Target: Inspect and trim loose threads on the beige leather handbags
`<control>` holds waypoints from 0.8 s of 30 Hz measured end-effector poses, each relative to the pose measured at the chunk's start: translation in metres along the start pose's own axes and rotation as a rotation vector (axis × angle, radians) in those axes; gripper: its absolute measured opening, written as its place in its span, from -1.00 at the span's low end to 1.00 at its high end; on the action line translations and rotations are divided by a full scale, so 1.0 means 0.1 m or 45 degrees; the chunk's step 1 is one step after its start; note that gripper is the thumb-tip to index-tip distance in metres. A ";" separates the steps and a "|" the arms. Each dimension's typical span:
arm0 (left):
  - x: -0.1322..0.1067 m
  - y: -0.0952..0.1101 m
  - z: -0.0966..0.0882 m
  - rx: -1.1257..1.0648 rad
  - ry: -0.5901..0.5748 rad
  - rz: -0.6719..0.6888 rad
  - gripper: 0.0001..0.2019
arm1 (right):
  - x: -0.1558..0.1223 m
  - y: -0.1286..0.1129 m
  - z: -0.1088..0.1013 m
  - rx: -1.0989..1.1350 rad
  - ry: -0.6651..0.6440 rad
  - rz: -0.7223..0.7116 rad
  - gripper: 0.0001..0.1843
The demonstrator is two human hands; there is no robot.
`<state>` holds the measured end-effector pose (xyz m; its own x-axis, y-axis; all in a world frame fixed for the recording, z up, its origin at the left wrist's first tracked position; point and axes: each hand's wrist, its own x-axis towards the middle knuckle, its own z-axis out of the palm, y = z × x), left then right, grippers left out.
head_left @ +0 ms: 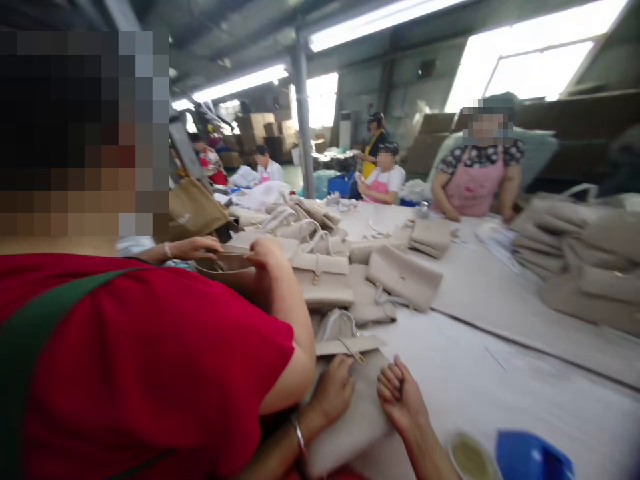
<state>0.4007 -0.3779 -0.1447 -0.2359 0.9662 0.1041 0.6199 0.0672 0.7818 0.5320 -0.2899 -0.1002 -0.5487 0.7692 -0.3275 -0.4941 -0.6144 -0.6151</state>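
Note:
A beige handbag (350, 430) lies tilted before me, its flap and looped handle (337, 327) at the far end. A thin strap with a gold-coloured clasp (359, 358) crosses the flap. My left hand (331, 392), a silver bangle at its wrist, is on the bag's left side just below the flap, its fingers curled against the bag. Beside the bag's right edge my right hand (404, 397) is closed with the thumb up. Whatever its fingers may hold is hidden.
A co-worker in a red top (165, 360) sits close on my left, handling another bag (225, 263). More beige bags (323, 280) pile up ahead, and a stack (595, 247) stands right. A round tub (471, 457) and blue object (533, 457) are near my right arm.

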 end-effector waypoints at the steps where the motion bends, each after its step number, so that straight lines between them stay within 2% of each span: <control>1: 0.00 -0.06 0.05 -0.044 -0.023 -0.031 -0.59 | -0.07 0.03 -0.27 0.182 0.057 0.050 -0.37; 2: 0.01 -0.11 0.08 -0.082 -0.034 -0.061 -0.59 | -0.09 0.06 -0.46 0.345 0.093 0.074 -0.42; 4: 0.04 -0.18 0.08 -0.127 -0.050 -0.111 -0.62 | -0.04 0.08 -0.63 0.539 0.115 0.075 -0.51; 10: 0.09 -0.17 -0.05 -0.068 -0.049 -0.159 -0.61 | 0.04 0.07 -0.60 0.693 0.104 0.076 -0.58; 15: 0.04 -0.18 -0.06 0.011 -0.095 -0.164 -0.55 | 0.03 0.15 -0.64 0.614 0.252 0.088 -0.64; 18: 0.08 -0.07 -0.16 0.052 -0.135 -0.159 -0.67 | 0.05 0.17 -0.60 0.616 0.293 0.139 -0.61; 20: 0.34 0.13 -0.38 0.090 -0.136 -0.113 -0.81 | 0.06 0.19 -0.58 0.623 0.287 0.184 -0.63; 21: 0.57 0.28 -0.55 0.113 -0.120 -0.078 -0.81 | 0.06 0.21 -0.58 0.614 0.277 0.212 -0.66; 24: 1.54 0.99 -1.24 0.204 -0.007 0.072 -0.65 | 0.03 0.26 -0.67 0.476 0.228 0.250 -0.81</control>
